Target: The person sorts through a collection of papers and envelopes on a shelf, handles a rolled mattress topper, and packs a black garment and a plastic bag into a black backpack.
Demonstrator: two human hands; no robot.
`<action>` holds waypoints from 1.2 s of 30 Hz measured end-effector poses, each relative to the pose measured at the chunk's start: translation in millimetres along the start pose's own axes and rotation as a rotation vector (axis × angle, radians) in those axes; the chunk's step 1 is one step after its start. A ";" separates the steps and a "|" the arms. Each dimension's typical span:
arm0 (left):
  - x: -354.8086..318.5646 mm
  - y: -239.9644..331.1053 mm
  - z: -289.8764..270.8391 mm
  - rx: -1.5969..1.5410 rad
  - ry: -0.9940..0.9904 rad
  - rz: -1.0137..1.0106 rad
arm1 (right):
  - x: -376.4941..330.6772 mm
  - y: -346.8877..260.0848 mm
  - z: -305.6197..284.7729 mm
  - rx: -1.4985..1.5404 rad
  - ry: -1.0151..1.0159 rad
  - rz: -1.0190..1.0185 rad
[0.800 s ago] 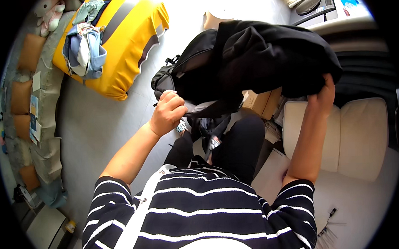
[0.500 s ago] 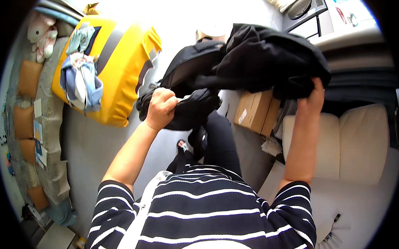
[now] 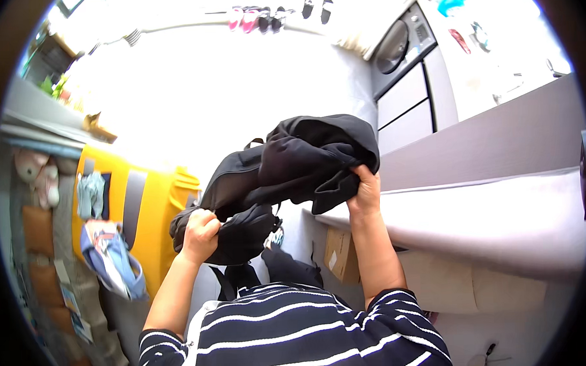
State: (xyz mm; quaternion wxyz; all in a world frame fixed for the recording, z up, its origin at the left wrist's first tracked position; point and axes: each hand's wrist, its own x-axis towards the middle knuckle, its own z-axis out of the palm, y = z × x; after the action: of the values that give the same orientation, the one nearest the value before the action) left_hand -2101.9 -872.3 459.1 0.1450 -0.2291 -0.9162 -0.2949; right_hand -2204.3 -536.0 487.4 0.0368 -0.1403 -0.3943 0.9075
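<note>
A black fabric bag [image 3: 231, 179], apparently a backpack with a long seam and a small loop on top, hangs in front of me. My left hand [image 3: 201, 234] is closed in a fist on its near left edge. Bunched against the bag's right side is a black cloth bundle [image 3: 317, 146], which looks like a garment. My right hand [image 3: 365, 192] grips the bundle's right end, thumb on top. Black against black, I cannot tell whether the cloth is partly inside the bag.
To the left, a yellow fabric-covered block [image 3: 156, 252] carries folded clothes [image 3: 114, 250]. A cardboard box [image 3: 342, 255] stands below my right forearm, beside a cream cushioned seat [image 3: 438, 281]. A grey front-loading washer [image 3: 401, 47] and several slippers [image 3: 265, 19] are farther off.
The view has swung up and round, showing more of the far room. My right hand has drawn inward, nearer my left, and the black cloth hangs more compactly between them.
</note>
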 end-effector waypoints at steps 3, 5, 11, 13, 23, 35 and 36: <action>60.2 -31.4 6.0 -0.016 -0.004 0.003 | 58.9 -23.6 18.8 0.022 -0.008 -0.078; 99.6 -57.0 12.4 -0.028 -0.032 0.021 | 91.4 -39.9 36.9 0.096 -0.006 -0.135; 212.7 -132.7 54.7 -0.102 0.017 0.047 | 191.8 -124.2 58.8 0.249 0.011 -0.360; 260.5 -143.8 66.0 -0.129 -0.006 0.085 | 220.3 -157.5 65.6 0.240 0.036 -0.432; 510.5 -143.8 161.7 -0.102 0.019 0.118 | 432.1 -390.4 29.1 -0.020 0.119 -0.772; 697.3 -66.2 282.3 -0.114 -0.120 0.214 | 681.2 -664.5 -89.3 -0.240 0.334 -1.151; 707.7 -61.8 283.6 -0.097 -0.128 0.203 | 705.4 -647.2 -103.3 -0.320 0.519 -1.151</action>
State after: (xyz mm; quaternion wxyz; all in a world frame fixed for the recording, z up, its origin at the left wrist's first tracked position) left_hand -2773.8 -508.2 491.2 0.1040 -0.3458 -0.8804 -0.3073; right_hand -2879.2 106.1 731.0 0.5898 -0.1252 -0.5151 0.6093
